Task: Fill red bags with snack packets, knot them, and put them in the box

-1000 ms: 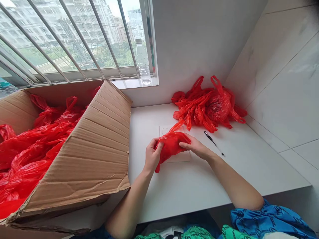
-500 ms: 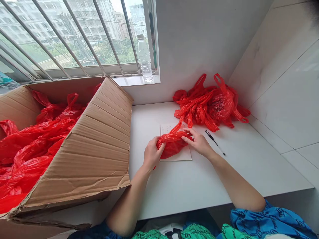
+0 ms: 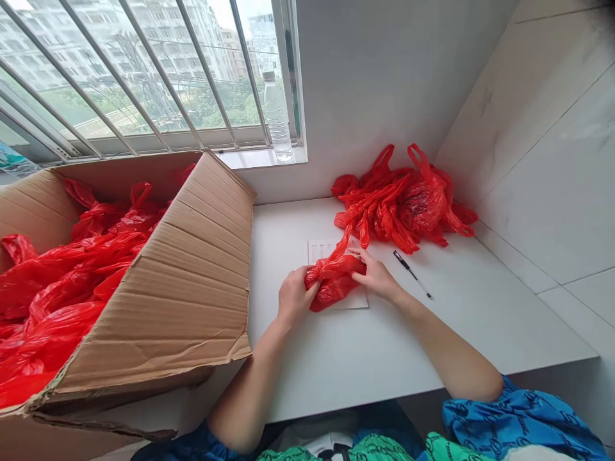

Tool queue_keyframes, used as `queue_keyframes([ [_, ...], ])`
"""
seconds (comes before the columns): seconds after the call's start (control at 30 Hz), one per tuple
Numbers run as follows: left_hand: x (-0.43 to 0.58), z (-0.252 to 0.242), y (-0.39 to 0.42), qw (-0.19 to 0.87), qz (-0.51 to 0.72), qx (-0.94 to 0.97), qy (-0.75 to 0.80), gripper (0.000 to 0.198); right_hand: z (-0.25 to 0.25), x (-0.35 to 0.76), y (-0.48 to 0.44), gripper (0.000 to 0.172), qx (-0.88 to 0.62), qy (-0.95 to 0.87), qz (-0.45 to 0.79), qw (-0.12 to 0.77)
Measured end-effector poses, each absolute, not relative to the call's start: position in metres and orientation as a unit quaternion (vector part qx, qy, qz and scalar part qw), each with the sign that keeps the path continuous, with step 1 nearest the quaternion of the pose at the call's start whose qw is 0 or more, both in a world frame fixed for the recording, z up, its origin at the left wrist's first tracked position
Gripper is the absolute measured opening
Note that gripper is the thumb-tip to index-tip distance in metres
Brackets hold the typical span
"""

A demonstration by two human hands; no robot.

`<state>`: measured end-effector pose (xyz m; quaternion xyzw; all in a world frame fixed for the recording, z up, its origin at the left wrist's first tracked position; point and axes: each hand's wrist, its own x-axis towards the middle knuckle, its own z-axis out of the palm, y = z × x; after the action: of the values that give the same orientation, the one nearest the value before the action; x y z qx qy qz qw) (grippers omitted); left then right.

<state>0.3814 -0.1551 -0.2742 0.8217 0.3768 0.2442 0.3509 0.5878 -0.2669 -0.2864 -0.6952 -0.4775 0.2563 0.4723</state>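
Observation:
A crumpled red plastic bag (image 3: 334, 285) is bunched between my two hands over the white table. My left hand (image 3: 295, 296) grips its left end, thumb toward me. My right hand (image 3: 375, 275) pinches the opposite end between thumb and fingers. A twisted strip of the bag stretches up from the bundle toward the far pile. Beneath the bag lies a sheet of paper (image 3: 358, 299) with printed marks, partly covered. To the right of my right hand rests a black and clear pen (image 3: 412, 274).
Several red bags are heaped in a pile (image 3: 403, 202) against the wall at the back right. On the left stands an open cardboard box (image 3: 173, 282) holding more red bags (image 3: 81, 275). A clear bottle (image 3: 277, 121) stands on the sill by the barred window.
My hands have drawn slightly closer together, and the red bag between them is now more compact. The pile, box and pen stay in place, while the view has shifted a little.

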Motion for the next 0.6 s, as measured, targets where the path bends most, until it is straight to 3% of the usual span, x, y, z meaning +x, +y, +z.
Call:
queue_keyframes([
  [0.07,0.381,-0.274,-0.156,0.397,0.263,0.797,0.372,0.008,-0.283,0.586,-0.267,0.059,-0.637,-0.424,0.355,0.537],
  [0.2,0.384,-0.269,-0.161,0.472,0.288,0.756,0.349,0.015,-0.276,0.582,-0.268,0.052,-0.541,-0.364,0.473,0.593],
  [0.33,0.386,-0.264,-0.164,0.561,0.288,0.703,0.33,0.015,-0.274,0.577,-0.268,0.06,-0.523,-0.342,0.493,0.606],
  [0.5,0.385,-0.259,-0.165,0.712,0.267,0.567,0.318,0.032,-0.273,0.573,-0.269,0.067,-0.496,-0.322,0.495,0.636],
  [0.6,0.386,-0.257,-0.164,0.749,0.274,0.515,0.314,0.04,-0.272,0.573,-0.269,0.071,-0.496,-0.325,0.477,0.648],
])
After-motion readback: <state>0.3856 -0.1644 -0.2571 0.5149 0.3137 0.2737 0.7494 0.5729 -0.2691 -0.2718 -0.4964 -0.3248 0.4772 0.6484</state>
